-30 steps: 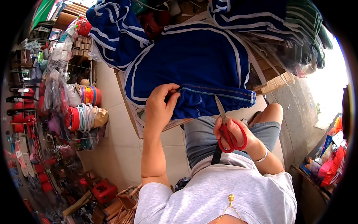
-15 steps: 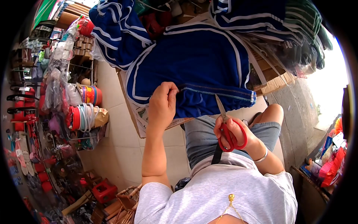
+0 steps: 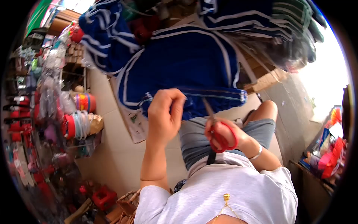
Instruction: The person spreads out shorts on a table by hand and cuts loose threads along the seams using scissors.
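A blue garment with white stripes lies spread out in front of me, its stitched band along the near edge. Over the left part of that band is my left hand, closed with thumb and fingertips together; I cannot tell what, if anything, is pinched there. My right hand grips a pair of scissors by the red handles. Their blades look closed and point up toward the band, the tip overlapping the cloth in this view.
More striped blue garments are heaped at the far left, and a folded stack sits at the far right. Shelves of goods line the left side. A box of colourful items stands at right, and a red stool lower left.
My left hand has lifted slightly off the band and turned, fingertips now more to the right. The scissors stay in my right hand, slightly lower against the cloth. The whole view has shifted a little.
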Demonstrator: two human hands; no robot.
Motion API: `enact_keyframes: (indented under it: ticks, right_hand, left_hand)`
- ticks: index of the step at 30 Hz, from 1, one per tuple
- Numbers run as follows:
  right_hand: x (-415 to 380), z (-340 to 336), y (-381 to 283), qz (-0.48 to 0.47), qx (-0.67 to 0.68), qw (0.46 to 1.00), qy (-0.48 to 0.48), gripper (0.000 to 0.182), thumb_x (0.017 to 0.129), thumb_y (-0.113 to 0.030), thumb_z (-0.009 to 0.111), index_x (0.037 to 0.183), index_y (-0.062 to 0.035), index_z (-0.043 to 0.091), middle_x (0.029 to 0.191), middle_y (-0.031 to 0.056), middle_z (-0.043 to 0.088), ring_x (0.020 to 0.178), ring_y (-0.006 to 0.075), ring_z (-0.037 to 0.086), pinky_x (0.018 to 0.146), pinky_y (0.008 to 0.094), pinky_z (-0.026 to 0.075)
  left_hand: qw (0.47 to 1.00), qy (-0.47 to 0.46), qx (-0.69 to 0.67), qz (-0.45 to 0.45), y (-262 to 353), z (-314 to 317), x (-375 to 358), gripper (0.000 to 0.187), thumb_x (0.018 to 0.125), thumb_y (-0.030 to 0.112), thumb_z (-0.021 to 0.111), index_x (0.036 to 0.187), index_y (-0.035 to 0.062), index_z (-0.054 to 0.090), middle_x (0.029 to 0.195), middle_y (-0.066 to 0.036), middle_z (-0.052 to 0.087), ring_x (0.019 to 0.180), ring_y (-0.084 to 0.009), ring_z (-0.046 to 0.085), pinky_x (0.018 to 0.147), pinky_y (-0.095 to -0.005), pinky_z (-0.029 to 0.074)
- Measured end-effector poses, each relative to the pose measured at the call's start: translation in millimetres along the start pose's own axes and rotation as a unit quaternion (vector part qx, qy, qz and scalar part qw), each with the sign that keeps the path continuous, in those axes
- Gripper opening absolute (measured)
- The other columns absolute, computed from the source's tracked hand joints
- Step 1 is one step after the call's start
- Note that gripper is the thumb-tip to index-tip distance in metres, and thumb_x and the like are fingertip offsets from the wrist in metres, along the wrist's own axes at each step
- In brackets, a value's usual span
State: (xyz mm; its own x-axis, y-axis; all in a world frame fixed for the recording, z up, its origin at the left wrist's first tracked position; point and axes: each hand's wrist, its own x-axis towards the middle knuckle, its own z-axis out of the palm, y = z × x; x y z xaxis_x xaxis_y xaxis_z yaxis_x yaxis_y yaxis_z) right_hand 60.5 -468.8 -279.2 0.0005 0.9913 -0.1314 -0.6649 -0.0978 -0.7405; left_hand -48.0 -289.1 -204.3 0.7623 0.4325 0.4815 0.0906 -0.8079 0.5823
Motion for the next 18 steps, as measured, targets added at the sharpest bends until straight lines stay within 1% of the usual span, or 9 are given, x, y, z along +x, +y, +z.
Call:
enact_keyframes:
  ticks: [1,3,6,9,11,12,15,16,18]
  right_hand:
    - [-0.3,-0.1,1.7,0.016,-0.016,1.000,-0.008,0.047,0.097,-0.046,0.042,0.089,-0.0007,0.054,0.079,0.0074,0.056,0.052,0.0095,0.053,0.050,0.0213,0.043]
    - [-0.4,-4.1,15.2,0.035,-0.025,0.998,-0.053,0.041,0.096,-0.042,0.048,0.091,-0.0010,0.053,0.076,0.0045,0.056,0.054,0.0097,0.054,0.050,0.0221,0.043]
    - [-0.4,-4.5,27.8,0.038,-0.051,0.994,-0.091,0.041,0.096,-0.041,0.049,0.092,-0.0011,0.053,0.075,0.0038,0.055,0.054,0.0097,0.054,0.050,0.0223,0.043]
    - [-0.1,-3.1,33.2,0.029,-0.074,0.992,-0.095,0.040,0.095,-0.041,0.051,0.093,-0.0013,0.053,0.074,0.0032,0.055,0.055,0.0096,0.054,0.049,0.0225,0.043]
    - [-0.7,-3.2,35.7,0.023,-0.082,0.992,-0.093,0.039,0.095,-0.041,0.052,0.093,-0.0014,0.053,0.073,0.0027,0.055,0.055,0.0096,0.053,0.049,0.0227,0.043]
    - [-2.3,-4.1,36.6,0.020,-0.082,0.992,-0.092,0.039,0.095,-0.040,0.053,0.093,-0.0014,0.053,0.073,0.0025,0.054,0.055,0.0096,0.053,0.049,0.0227,0.043]
    - [-5.1,-5.7,39.3,0.012,-0.084,0.992,-0.090,0.038,0.094,-0.040,0.054,0.094,-0.0016,0.052,0.072,0.0018,0.054,0.056,0.0096,0.053,0.049,0.0229,0.043]
    - [-5.3,-6.5,41.1,0.008,-0.080,0.993,-0.091,0.038,0.094,-0.040,0.055,0.094,-0.0016,0.052,0.072,0.0016,0.054,0.056,0.0095,0.053,0.049,0.0230,0.043]
    - [-4.5,-9.1,45.7,-0.008,-0.080,0.993,-0.091,0.038,0.094,-0.039,0.056,0.095,-0.0017,0.052,0.071,0.0011,0.054,0.056,0.0095,0.053,0.049,0.0231,0.042]
  left_hand:
    - [0.999,-0.017,-0.037,0.008,20.4,9.3,4.7,0.006,0.084,-0.001,0.061,0.081,0.0018,0.056,0.077,-0.008,0.061,0.070,-0.0173,0.058,0.064,-0.0258,0.046]
    - [0.986,-0.061,-0.089,0.131,47.9,36.6,15.3,0.013,0.073,0.002,0.070,0.076,0.0060,0.058,0.075,-0.007,0.060,0.070,-0.0252,0.058,0.063,-0.0337,0.047]
    - [0.960,-0.107,-0.165,0.197,82.8,83.2,20.3,0.015,0.070,0.005,0.072,0.075,0.0069,0.059,0.075,-0.005,0.060,0.071,-0.0253,0.058,0.064,-0.0365,0.047]
    - [0.941,-0.156,-0.199,0.223,102.7,115.9,17.0,0.029,0.065,0.000,0.069,0.093,0.0057,0.065,0.089,-0.008,0.064,0.084,-0.0273,0.060,0.074,-0.0384,0.047]
    - [0.936,-0.223,-0.107,0.250,110.6,127.0,15.3,0.053,0.072,0.012,0.066,0.124,0.0071,0.056,0.115,-0.011,0.058,0.104,-0.0268,0.054,0.085,-0.0398,0.043]
    - [0.929,-0.253,-0.111,0.248,110.1,128.2,12.6,0.075,0.071,0.007,0.063,0.142,0.0076,0.038,0.127,-0.012,0.052,0.116,-0.0274,0.049,0.093,-0.0412,0.040]
    - [0.932,-0.242,-0.118,0.243,108.4,117.5,13.0,0.067,0.072,0.002,0.060,0.137,0.0070,0.045,0.126,-0.011,0.053,0.116,-0.0283,0.050,0.095,-0.0419,0.038]
    - [0.938,-0.229,-0.121,0.229,109.1,107.8,15.0,0.055,0.071,-0.001,0.060,0.125,0.0055,0.057,0.122,-0.011,0.057,0.113,-0.0295,0.052,0.094,-0.0419,0.040]
    - [0.952,-0.191,-0.105,0.216,101.1,82.7,18.3,0.045,0.071,-0.002,0.061,0.116,0.0044,0.061,0.117,-0.011,0.060,0.108,-0.0296,0.055,0.091,-0.0411,0.042]
